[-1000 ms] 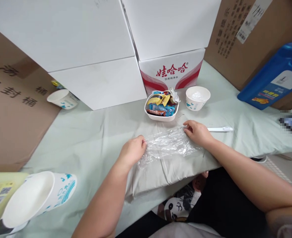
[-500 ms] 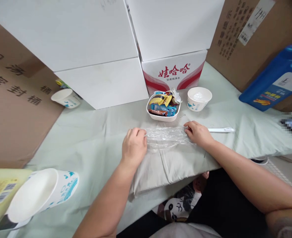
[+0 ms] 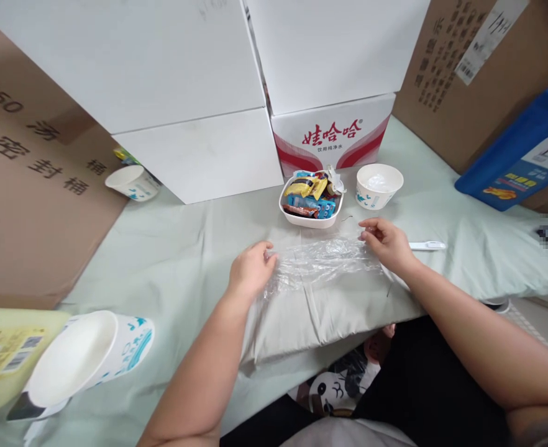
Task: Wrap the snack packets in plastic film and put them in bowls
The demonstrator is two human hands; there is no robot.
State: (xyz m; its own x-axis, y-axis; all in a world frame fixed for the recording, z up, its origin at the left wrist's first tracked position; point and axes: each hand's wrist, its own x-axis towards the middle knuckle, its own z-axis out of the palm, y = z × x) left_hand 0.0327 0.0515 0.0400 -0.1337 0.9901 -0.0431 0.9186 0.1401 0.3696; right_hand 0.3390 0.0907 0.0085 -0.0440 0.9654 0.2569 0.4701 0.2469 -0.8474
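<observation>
Here clear crinkled plastic film [image 3: 323,264] stretched flat.

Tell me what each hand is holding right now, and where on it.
Both grip the clear plastic sheet: left hand pinches its left end, right hand its right end.

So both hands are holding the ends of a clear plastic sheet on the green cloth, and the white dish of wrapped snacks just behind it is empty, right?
Not quite. The head view shows the white dish is full of wrapped snacks, not empty. The rest stands: the left hand and right hand hold the ends of the clear plastic sheet on the green cloth.
</observation>
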